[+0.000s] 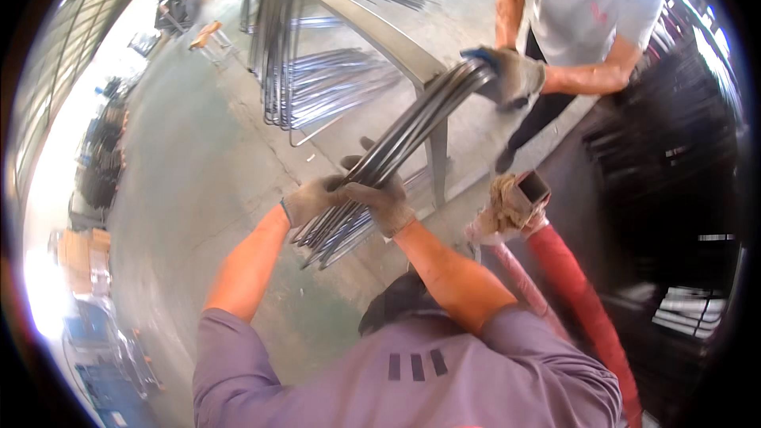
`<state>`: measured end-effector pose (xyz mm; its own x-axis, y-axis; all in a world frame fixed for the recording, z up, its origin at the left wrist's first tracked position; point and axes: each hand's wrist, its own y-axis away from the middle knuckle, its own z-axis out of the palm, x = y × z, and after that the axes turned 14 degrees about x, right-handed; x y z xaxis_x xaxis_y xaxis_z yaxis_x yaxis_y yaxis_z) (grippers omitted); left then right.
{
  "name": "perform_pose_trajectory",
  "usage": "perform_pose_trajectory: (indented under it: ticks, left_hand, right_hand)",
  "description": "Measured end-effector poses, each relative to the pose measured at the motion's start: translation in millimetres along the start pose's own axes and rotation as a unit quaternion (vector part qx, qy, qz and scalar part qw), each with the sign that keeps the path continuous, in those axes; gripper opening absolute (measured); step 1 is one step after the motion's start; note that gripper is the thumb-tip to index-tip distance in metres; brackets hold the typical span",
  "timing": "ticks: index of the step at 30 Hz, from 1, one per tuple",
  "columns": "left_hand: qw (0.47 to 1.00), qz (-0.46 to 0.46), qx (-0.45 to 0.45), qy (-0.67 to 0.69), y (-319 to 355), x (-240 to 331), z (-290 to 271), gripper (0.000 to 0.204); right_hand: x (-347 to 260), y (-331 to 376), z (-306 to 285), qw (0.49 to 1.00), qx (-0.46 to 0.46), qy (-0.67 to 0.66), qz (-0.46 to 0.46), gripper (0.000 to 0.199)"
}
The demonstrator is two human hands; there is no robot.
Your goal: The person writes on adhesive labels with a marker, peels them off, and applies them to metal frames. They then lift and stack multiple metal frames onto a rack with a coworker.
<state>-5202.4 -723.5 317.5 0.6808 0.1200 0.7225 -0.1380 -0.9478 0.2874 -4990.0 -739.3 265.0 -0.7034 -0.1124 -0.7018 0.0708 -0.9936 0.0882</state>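
Observation:
A bundle of dark, bent metal rods [412,123] with looped ends slants across the middle of the view, held off the floor. My left hand [315,200], in a grey work glove, is closed around the bundle near its lower end. Just to its right, my gloved right hand [386,204] grips the same rods, thumb across the top. A co-worker's gloved hand [519,79] is at the bundle's far upper end. The rods' looped lower ends stick out below my hands. My palms and some fingers are hidden behind the rods.
A steel beam [369,28] on a post carries many hanging bent rods [273,55] beyond my hands. A red-wrapped tube [575,293] and a square steel tube end [533,187] stand at my right. Dark stacked material [666,158] fills the far right; cardboard boxes [77,260] lie left.

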Motion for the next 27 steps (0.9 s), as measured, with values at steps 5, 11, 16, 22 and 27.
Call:
perform_pose_trajectory:
  ticks: [5,11,16,22,27]
  left_hand:
    - [0.974,-0.041,-0.186,0.123,15.4,-7.1,-23.0,0.058]
    - [0.971,-0.03,-0.234,0.049,57.1,3.2,-76.3,0.059]
    - [0.792,-0.181,-0.25,0.527,123.6,67.7,-130.6,0.085]
    - [0.701,-0.056,-0.379,0.601,119.5,112.4,-157.3,0.111]
    - [0.775,-0.01,-0.351,0.525,123.0,162.0,-132.1,0.085]
  right_hand:
    - [-17.6,23.6,33.9,0.998,0.062,0.03,0.011,0.055]
    - [-93.2,46.6,101.2,0.989,0.112,0.084,-0.05,0.045]
    - [-150.3,36.7,175.0,0.978,0.124,0.065,-0.155,0.01]
    - [-199.8,-16.9,183.3,0.679,0.103,0.504,-0.523,0.01]
    - [-250.9,-31.2,166.3,0.66,0.041,0.581,-0.474,0.021]
